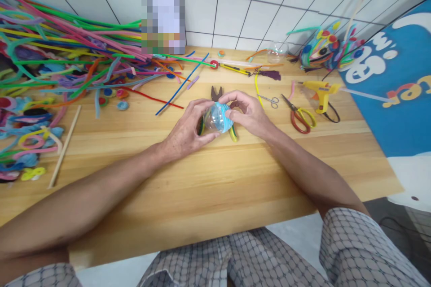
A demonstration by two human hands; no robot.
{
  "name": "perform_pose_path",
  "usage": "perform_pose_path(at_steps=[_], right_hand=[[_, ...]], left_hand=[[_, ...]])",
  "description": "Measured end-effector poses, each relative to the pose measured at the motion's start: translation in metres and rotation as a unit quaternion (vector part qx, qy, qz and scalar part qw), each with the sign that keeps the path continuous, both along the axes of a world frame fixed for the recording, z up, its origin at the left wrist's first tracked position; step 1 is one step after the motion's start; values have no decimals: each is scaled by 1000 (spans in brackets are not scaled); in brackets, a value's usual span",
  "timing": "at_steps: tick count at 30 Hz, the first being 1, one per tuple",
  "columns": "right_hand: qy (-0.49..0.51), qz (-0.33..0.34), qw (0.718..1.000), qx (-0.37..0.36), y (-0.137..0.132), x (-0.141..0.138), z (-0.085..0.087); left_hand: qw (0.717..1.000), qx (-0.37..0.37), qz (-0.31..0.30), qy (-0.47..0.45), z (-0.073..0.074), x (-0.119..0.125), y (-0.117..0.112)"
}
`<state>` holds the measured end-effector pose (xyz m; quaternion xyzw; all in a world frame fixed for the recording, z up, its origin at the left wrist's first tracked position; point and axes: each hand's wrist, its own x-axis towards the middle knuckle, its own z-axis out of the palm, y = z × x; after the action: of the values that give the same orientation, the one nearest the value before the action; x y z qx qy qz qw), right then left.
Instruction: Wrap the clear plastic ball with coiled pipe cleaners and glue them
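Transparent ball (212,120) is held between the two hands, around the middle of the wooden table (202,197), over the pliers (233,133); whether it touches them, I cannot tell. Left hand (185,128) is curved widely, its thumb at the near side and its fingers at the far side of the bare, shiny half. Right hand (249,112) is more closed, with thumb and bent fingers on the light blue bands (226,117) which cover the right half.

For good work, in my judgement, the left hand should support the ball gently, because a smooth wall may slip and could be thin. The right thumb should press each band close to its neighbour, so that no gap remains and the curve is followed evenly.

The bands look soft and lie in parallel rows. At the far left is a pile of fuzzy, bendable-looking stems (101,40) in many colours. On the right lie scissors (299,119) with rounded handles and a yellow glue gun (322,94), which looks like hard plastic.
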<state>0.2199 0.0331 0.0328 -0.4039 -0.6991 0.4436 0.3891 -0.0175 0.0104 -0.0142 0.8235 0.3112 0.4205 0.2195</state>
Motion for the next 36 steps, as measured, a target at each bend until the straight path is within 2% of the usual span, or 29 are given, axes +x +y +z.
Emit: perform_pose_path(at_steps=[13,21,24,27,30,33,36], right_hand=[[15,5,1000,6,1,-2,-5],[17,-11,1000,15,-1,-5,-11],[14,-20,999,45,-1,-5,-13],[0,-57,995,85,1,-2,-15],[-13,-87,992,91,1,1,-17],[-21,-67,991,111,0,4,-18],[-50,-19,983,176,-3,4,-18]], left_hand=[[997,45,-12,56,3,-2,-3],[993,47,-4,107,7,-5,-5],[992,43,19,118,8,-7,-5],[991,35,43,126,8,-9,-5],[990,23,52,127,7,-10,-6],[990,10,54,128,7,-8,-6],[992,1,43,118,8,-7,-7]])
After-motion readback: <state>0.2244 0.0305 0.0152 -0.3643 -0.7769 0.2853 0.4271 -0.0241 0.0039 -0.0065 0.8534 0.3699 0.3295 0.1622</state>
